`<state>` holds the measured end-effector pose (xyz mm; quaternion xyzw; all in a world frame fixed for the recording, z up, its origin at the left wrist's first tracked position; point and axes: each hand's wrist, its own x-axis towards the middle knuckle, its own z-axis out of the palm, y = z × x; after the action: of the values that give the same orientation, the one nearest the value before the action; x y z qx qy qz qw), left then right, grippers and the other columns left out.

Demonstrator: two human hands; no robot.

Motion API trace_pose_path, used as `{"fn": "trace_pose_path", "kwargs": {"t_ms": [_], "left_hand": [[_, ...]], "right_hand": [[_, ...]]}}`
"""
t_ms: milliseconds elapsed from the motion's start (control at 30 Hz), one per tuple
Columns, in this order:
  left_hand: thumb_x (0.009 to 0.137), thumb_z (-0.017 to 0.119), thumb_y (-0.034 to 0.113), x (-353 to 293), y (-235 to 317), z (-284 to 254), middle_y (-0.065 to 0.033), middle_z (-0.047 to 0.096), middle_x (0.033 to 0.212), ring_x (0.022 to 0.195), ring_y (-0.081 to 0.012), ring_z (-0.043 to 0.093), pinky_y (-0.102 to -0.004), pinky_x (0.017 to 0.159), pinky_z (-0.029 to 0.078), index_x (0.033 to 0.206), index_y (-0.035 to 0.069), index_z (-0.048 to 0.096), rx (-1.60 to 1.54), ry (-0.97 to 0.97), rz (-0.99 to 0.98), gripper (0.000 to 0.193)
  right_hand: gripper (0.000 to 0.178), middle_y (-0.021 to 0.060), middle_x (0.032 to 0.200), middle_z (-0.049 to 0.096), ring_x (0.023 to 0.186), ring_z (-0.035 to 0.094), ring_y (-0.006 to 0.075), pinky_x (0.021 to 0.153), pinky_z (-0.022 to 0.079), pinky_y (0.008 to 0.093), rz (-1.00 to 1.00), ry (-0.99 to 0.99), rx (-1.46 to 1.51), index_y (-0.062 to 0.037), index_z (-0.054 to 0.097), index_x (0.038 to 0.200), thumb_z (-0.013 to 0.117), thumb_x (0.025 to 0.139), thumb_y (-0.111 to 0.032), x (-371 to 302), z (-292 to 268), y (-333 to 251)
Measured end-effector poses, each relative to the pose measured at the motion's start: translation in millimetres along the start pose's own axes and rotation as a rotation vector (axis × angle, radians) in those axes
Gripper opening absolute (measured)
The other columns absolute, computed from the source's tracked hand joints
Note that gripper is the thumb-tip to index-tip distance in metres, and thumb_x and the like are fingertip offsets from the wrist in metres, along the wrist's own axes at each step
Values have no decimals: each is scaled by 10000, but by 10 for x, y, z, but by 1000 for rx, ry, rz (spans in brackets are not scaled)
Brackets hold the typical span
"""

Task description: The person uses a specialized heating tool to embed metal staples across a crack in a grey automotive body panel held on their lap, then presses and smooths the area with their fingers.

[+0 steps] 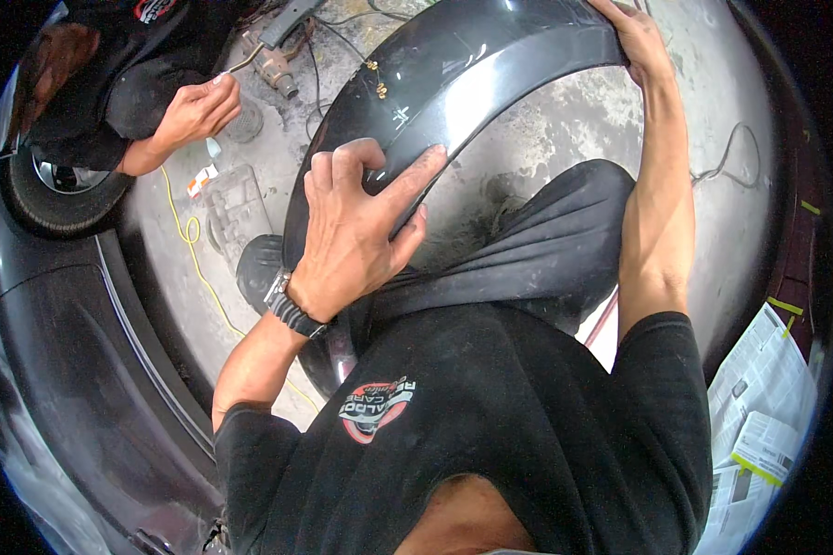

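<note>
A glossy black car fender (407,74) with a curved wheel-arch edge stands in front of my crossed legs. My left hand (356,217), a dark watch on its wrist, rests over the fender. Its index finger is stretched along the inner arch edge, its thumb is out, and the other fingers are bent; it holds nothing. At the fender's far right end, my right hand (640,42) grips the edge, fingers partly out of view behind it. Small wavy brass-coloured pieces (378,83) lie on or against the panel's upper left, near a pale scratched mark (400,117).
On the left, another person's hand (197,109) pinches a thin rod leading to a grey tool (292,20). A yellow cord (192,236) runs over the stained concrete floor. A dark car (74,370) with a wheel (65,199) borders the left; newspaper masking (759,398) hangs at right.
</note>
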<state>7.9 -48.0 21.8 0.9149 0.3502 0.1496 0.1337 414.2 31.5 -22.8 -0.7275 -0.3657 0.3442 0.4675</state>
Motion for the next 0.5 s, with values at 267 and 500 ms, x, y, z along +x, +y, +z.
{"fn": "trace_pose_path", "kwargs": {"t_ms": [267,500], "left_hand": [[756,775,170,1,-14,19,-116,450,1029,946,-284,432,-390,844,397,1354,251,652,-9,14,4,615],[746,780,161,15,-18,23,-111,449,1020,950,-279,431,-384,850,393,1354,232,651,-27,14,8,625]], "right_hand": [[436,69,776,699,607,604,131,549,454,291,-33,44,-79,65,742,994,734,896,-361,4,-26,33],[425,68,764,697,599,606,136,544,454,295,1,25,-52,67,741,978,739,889,-348,-19,-30,14]]}}
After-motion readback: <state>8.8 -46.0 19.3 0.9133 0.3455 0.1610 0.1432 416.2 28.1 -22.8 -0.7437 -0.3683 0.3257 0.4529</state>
